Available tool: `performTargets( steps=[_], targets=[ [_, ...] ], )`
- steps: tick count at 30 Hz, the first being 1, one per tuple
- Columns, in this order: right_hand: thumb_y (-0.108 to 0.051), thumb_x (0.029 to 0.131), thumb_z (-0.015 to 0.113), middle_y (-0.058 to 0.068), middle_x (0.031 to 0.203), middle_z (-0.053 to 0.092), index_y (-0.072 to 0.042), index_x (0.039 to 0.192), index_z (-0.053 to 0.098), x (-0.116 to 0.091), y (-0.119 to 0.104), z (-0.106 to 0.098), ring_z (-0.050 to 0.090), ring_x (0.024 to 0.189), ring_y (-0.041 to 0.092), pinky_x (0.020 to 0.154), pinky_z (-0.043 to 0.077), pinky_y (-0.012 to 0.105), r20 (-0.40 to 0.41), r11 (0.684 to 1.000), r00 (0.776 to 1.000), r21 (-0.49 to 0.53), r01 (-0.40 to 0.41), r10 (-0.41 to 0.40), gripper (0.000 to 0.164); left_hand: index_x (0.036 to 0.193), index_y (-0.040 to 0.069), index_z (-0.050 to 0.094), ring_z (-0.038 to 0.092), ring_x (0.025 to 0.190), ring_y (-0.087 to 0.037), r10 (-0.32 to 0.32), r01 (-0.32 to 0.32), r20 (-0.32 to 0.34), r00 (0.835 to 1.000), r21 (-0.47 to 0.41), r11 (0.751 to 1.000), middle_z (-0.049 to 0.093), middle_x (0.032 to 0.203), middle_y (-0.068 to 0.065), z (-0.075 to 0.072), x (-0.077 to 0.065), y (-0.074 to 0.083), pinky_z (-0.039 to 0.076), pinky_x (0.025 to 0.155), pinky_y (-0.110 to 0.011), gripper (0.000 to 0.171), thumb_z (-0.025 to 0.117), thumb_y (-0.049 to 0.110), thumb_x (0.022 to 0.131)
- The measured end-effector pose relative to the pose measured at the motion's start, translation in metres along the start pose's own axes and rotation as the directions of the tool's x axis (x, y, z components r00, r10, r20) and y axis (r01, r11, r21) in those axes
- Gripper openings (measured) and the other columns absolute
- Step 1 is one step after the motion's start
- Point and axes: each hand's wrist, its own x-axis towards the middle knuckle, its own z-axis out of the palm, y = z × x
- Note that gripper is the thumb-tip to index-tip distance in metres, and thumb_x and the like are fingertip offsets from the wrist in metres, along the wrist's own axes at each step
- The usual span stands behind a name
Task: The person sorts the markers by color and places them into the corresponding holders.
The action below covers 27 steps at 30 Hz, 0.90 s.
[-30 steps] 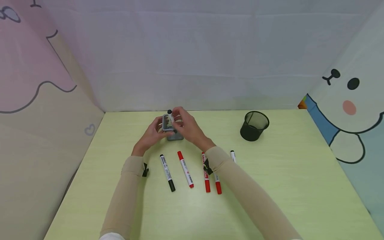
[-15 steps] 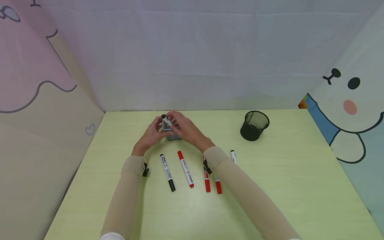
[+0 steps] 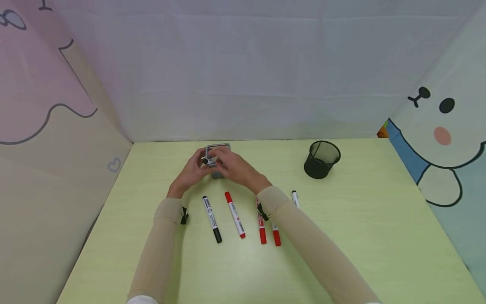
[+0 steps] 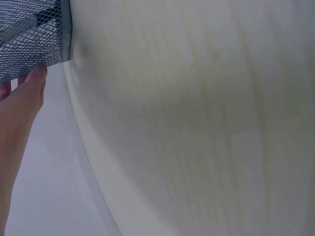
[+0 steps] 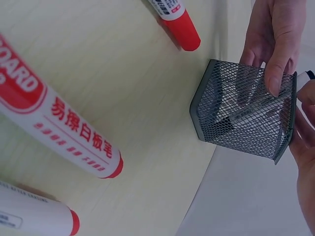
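Note:
A grey mesh pen holder (image 5: 211,105) is held up off the table, tilted, by my left hand (image 3: 191,172), its thumb lying across the mesh in the right wrist view. Inside it leans a black-capped whiteboard marker (image 5: 253,112), one end low in the holder and the other sticking out over the rim. At the opening is my right hand (image 3: 236,168), finger and thumb apart; one fingertip lies against or close beside the marker's upper end. Mesh and fingers partly hide the contact. In the left wrist view, fingertips (image 4: 37,73) support the holder's side.
A black-and-white marker (image 3: 211,218) and a red one (image 3: 234,214) lie on the table (image 3: 224,270) nearer the body. Another red marker (image 3: 263,234) and further pens lie partly under the right forearm. A round black mesh cup (image 3: 322,160) stands at the back right.
The marker has tipped from nearly upright over to the left and lower in the holder. My right hand has shifted slightly down and left with it. The left hand keeps its place.

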Motion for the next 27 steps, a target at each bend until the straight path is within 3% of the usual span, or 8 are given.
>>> performTargets(
  steps=[12, 20, 27],
  targets=[
    [-0.004, 0.1, 0.064, 0.012, 0.13, 0.057, -0.002, 0.127, 0.061, -0.006, -0.003, -0.003, 0.06, 0.116, 0.023, 0.102, 0.049, 0.031, -0.011, 1.0, 1.0, 0.007, 0.018, -0.018, 0.027, 0.154, 0.01, 0.035, 0.03, 0.151, -0.026, -0.001, 0.001, -0.003, 1.0, 0.014, 1.0, 0.037, 0.156, -0.01, -0.001, 0.0, 0.0, 0.023, 0.123, -0.047, 0.067, 0.071, 0.006, 0.098],
    [-0.005, 0.099, 0.064, 0.012, 0.126, 0.057, 0.0, 0.126, 0.063, -0.011, -0.009, -0.003, 0.06, 0.109, 0.025, 0.097, 0.05, 0.03, -0.017, 0.999, 0.998, 0.01, 0.053, -0.053, 0.027, 0.155, 0.002, 0.029, 0.032, 0.15, -0.027, 0.024, -0.024, 0.018, 1.0, -0.021, 1.0, 0.036, 0.155, -0.014, -0.001, 0.0, 0.001, 0.028, 0.122, -0.044, 0.068, 0.065, -0.004, 0.098],
    [-0.006, 0.098, 0.067, 0.011, 0.123, 0.06, -0.001, 0.123, 0.064, -0.018, -0.017, 0.0, 0.058, 0.108, 0.022, 0.096, 0.05, 0.029, -0.026, 0.997, 0.997, -0.008, 0.072, -0.072, 0.026, 0.155, 0.001, 0.028, 0.034, 0.147, -0.027, 0.019, -0.018, 0.016, 1.0, -0.027, 0.999, 0.037, 0.155, -0.016, -0.002, 0.002, -0.002, 0.028, 0.121, -0.046, 0.069, 0.068, 0.002, 0.098]
  ],
)
